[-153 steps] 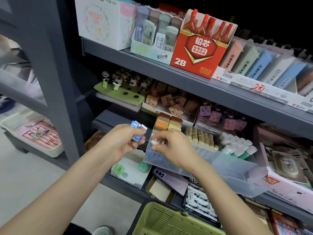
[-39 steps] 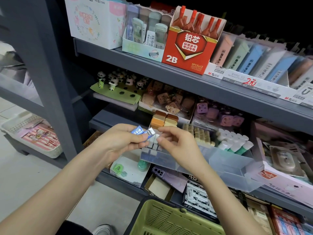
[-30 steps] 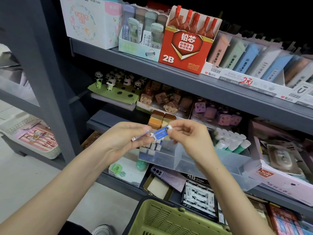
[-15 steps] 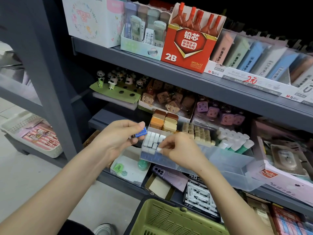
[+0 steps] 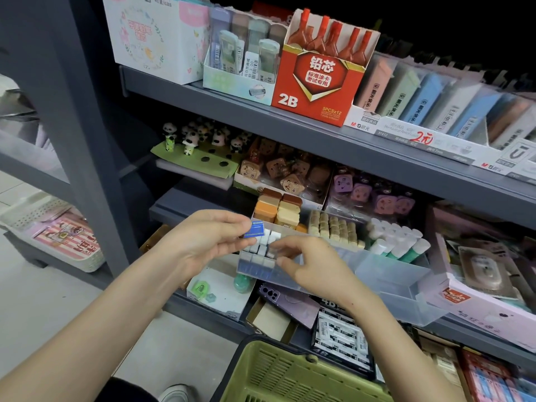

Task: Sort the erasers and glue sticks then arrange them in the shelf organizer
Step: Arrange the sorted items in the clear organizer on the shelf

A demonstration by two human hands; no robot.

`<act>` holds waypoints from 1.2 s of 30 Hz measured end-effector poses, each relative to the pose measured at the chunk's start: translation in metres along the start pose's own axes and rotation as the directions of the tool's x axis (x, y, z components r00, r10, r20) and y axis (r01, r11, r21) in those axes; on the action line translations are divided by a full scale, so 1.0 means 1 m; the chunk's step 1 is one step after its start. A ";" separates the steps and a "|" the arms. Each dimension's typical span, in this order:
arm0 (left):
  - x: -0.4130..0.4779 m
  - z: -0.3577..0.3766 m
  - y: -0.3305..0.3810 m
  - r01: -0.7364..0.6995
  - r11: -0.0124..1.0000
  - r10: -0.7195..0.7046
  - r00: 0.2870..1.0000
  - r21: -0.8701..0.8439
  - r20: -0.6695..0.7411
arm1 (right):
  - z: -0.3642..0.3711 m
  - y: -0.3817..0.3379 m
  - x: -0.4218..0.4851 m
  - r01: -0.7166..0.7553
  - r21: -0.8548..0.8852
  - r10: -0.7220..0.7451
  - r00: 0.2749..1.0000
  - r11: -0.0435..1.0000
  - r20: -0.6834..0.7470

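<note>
A blue eraser [image 5: 254,229] is still being pinched by the left hand [image 5: 203,242] beside the clear organizer [image 5: 391,274]; the right hand [image 5: 310,265] is still being kept at its eraser row [image 5: 265,242], fingertips curled, grasp unclear.

The fingertips [image 5: 280,259] of the right hand [image 5: 313,268] are blurred over the white erasers [image 5: 269,237], so whether they pinch one cannot be told. The left hand [image 5: 203,239] covers part of the blue eraser [image 5: 254,229]. The bottom edge cuts off the green basket [image 5: 290,378].
</note>
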State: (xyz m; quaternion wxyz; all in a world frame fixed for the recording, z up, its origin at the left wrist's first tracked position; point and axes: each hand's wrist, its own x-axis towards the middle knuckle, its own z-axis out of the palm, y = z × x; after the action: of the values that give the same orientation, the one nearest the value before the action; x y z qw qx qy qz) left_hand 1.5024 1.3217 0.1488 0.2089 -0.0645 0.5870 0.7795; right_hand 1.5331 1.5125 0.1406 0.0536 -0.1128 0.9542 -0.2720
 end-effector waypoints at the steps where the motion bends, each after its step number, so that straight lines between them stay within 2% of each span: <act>1: 0.000 0.001 -0.001 -0.008 1.000 0.008 1.000 0.026 0.006 | -0.002 0.000 -0.002 0.002 0.030 -0.001 0.999 1.000 -0.050; 3: 0.000 0.002 -0.002 -0.029 0.998 0.027 0.999 0.057 0.031 | -0.006 -0.001 -0.005 0.025 0.169 0.000 0.989 0.985 -0.148; 6: -0.002 0.008 -0.005 -0.036 0.997 0.029 0.995 0.067 0.098 | -0.008 -0.009 -0.010 0.112 0.408 -0.007 0.968 0.906 -0.250; 8: -0.003 0.014 -0.006 -0.041 0.997 0.033 0.992 0.061 0.121 | -0.008 -0.014 -0.013 0.159 0.440 -0.025 0.956 0.884 -0.293; 10: -0.004 0.020 -0.006 -0.063 0.995 0.053 0.992 0.084 0.111 | -0.009 -0.016 -0.017 0.185 0.360 -0.064 0.944 0.914 -0.324; 14: -0.005 0.030 -0.012 -0.170 0.956 0.157 0.985 0.237 0.074 | -0.012 -0.014 -0.022 0.196 0.017 -0.173 0.901 0.981 -0.398; 16: -0.006 0.032 -0.011 -0.174 0.948 0.146 0.982 0.265 0.123 | -0.013 -0.009 -0.024 0.195 -0.109 -0.223 0.879 0.975 -0.421; 19: -0.009 0.032 -0.005 -0.156 0.951 0.088 0.964 0.266 0.250 | -0.014 -0.004 -0.027 0.182 -0.094 -0.205 0.872 0.979 -0.445; 21: -0.009 0.031 -0.004 -0.209 0.919 0.127 0.960 0.335 0.249 | -0.013 -0.001 -0.027 0.149 -0.012 -0.138 0.882 0.989 -0.450; 23: -0.005 0.028 -0.005 -0.294 0.787 0.276 0.954 0.542 0.116 | -0.012 0.003 -0.023 0.094 0.109 -0.040 0.904 0.990 -0.426; 25: 0.000 0.022 -0.008 -0.301 0.567 0.462 0.887 0.767 0.006 | -0.012 0.008 -0.016 0.018 0.219 0.068 0.923 0.976 -0.379; 27: 0.004 0.016 -0.011 -0.317 0.431 0.540 0.841 0.845 0.040 | -0.009 0.013 -0.006 -0.050 0.171 0.107 0.935 0.984 -0.338; 29: 0.010 0.013 -0.019 -0.331 0.297 0.551 0.825 0.896 0.122 | -0.005 0.016 0.003 -0.075 -0.017 0.065 0.936 0.997 -0.347; 31: 0.015 0.013 -0.027 -0.329 0.154 0.538 0.819 0.932 0.200 | 0.000 0.019 0.010 -0.051 -0.084 0.018 0.935 0.995 -0.353; 33: 0.020 0.013 -0.033 -0.343 0.090 0.501 0.827 0.935 0.255 | 0.004 0.022 0.014 -0.054 -0.084 0.022 0.941 0.995 -0.337; 36: 0.027 0.010 -0.038 -0.329 0.029 0.438 0.853 0.944 0.284 | 0.009 0.028 0.019 -0.070 -0.192 0.002 0.943 0.979 -0.333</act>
State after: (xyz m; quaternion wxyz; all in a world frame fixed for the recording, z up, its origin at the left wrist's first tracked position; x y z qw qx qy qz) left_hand 1.4948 1.3460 0.1087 -0.0425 0.2127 0.9478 0.2337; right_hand 1.5105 1.5264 0.1177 -0.1139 -0.0528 0.9741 -0.1882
